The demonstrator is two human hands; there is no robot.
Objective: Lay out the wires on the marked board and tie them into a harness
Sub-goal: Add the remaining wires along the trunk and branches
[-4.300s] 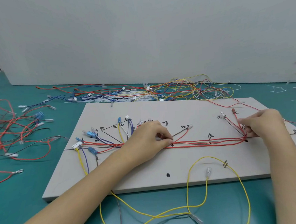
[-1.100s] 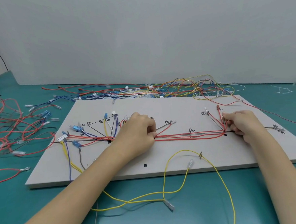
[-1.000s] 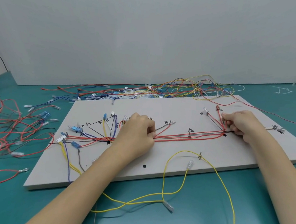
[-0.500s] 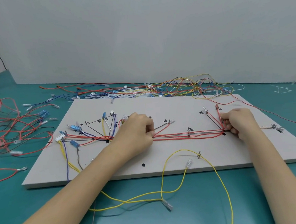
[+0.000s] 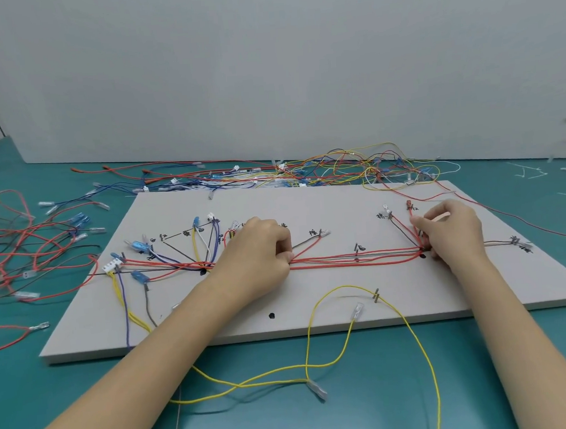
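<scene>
teal tabletop (image 5: 53, 391) is carrying a grey board (image 5: 307, 199) marked with black lines and labels, standing before a pale wall (image 5: 264, 65). red wires (image 5: 355, 259) are running left to right along the board's middle line. left hand (image 5: 254, 256) is lying curled at the board's centre, its fingertips pinching the red wires at their left part. right hand (image 5: 450, 232) is lying curled at the right end of the same run, pinching the red wires where they are bending toward the far edge. short branches with blue connectors (image 5: 138, 246) are fanning out at the board's left. yellow wire (image 5: 351, 343) is looping over the near edge onto the tabletop. loose wires (image 5: 339, 170) are lying tangled beyond the far edge, and more red ones (image 5: 16, 253) are lying at far left.
</scene>
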